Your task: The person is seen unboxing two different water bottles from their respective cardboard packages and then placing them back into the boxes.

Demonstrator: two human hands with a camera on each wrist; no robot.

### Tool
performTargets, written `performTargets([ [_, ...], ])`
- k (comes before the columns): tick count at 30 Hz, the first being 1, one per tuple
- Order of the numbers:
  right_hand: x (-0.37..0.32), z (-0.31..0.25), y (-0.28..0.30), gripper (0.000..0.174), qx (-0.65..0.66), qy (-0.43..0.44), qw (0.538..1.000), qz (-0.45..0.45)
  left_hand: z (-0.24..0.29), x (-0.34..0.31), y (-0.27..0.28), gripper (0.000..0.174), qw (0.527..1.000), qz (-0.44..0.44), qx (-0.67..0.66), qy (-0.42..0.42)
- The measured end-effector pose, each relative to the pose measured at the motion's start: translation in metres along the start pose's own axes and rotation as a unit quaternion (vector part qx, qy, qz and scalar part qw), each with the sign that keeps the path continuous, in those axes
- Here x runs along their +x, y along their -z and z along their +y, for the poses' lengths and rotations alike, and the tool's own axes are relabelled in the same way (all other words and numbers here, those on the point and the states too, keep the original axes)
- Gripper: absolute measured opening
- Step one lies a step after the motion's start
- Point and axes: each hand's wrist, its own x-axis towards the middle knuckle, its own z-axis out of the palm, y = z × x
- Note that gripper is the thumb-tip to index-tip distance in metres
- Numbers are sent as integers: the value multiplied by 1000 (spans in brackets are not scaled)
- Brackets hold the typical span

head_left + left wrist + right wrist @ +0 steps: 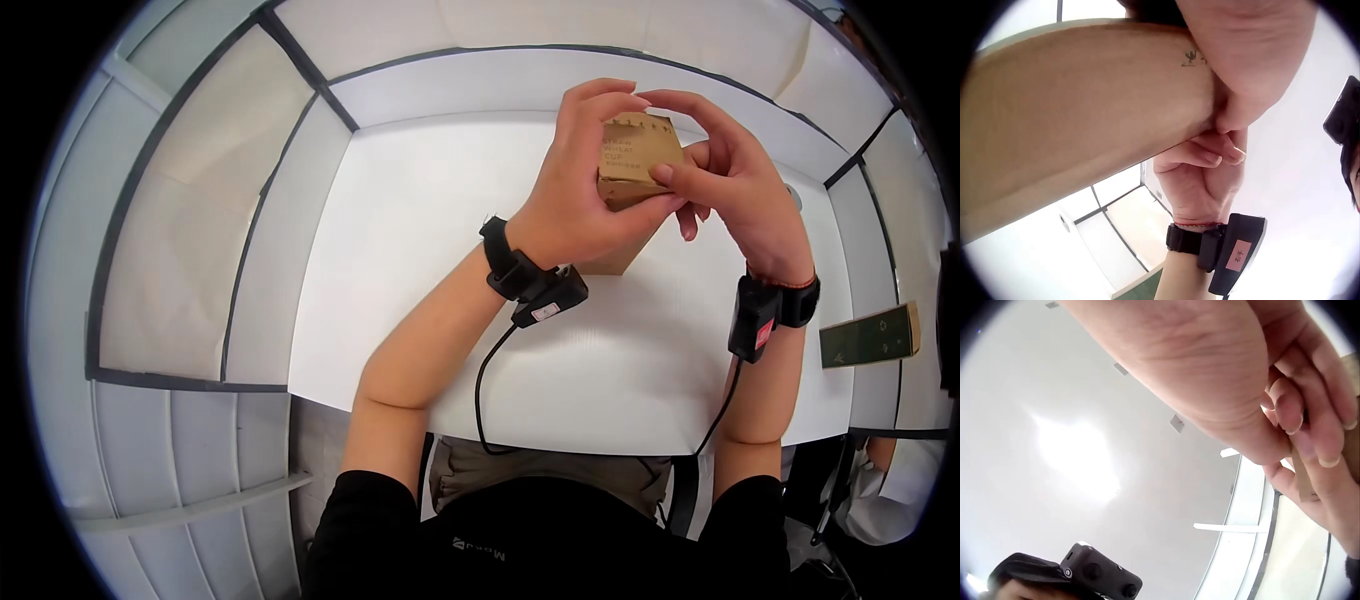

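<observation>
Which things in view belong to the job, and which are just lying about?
Part of the job:
brown box, in both hands
left hand, holding it
right hand, thumb on its top edge
white table, the work surface

Just about:
green box, off to the right, touched by neither hand
wrist camera on the right arm, worn, seemingly just recording

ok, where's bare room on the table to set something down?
Biggest patch: white table between left wall and left forearm. Second: between the forearms, nearer the person than the brown box, camera cables at its sides. Crowded: around the box, gripped by left hand and right hand; also by the green box, far right.
</observation>
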Motion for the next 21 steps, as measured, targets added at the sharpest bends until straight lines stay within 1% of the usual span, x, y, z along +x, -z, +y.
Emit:
performTargets([
  [1, 0, 1, 4, 58, 3, -3, 1000, -8, 0, 1, 0, 81, 1000, -9, -12, -8],
  [4, -3, 6, 18, 61, 34, -7, 996, -82, 5, 4, 1, 84, 997, -39, -57, -20],
  [6, -9, 2, 19, 62, 2, -10, 996, -88, 12, 6, 3, 85, 993, -63, -97, -11],
  [7, -14, -3, 19, 63, -14, -11, 996, -92, 13, 6, 4, 87, 993, -72, -97, -17],
  [8, -19, -10, 17, 65, -34, -36, 995, -87, 13, 6, 4, 89, 992, -81, -96, -23],
  [11, -33, -16, 16, 66, -163, -11, 986, -43, 18, 9, 2, 91, 991, -96, -77, -60],
  [12, -38, -21, 16, 66, -198, -7, 979, -41, 22, 10, 1, 91, 990, -98, -67, -76],
  [13, -43, -17, 16, 67, -233, 34, 972, -30, 26, 11, 0, 90, 990, -102, -64, -77],
  [15, -50, -22, 15, 74, -305, 36, 950, -47, 34, 10, -3, 86, 989, -111, -60, -77],
  [16, -52, -22, 14, 75, -312, 41, 948, -44, 37, 9, -4, 87, 990, -111, -56, -70],
  [21, -54, -22, 7, 77, -346, 54, 936, -24, 37, 10, -6, 86, 991, -96, -22, -90],
])
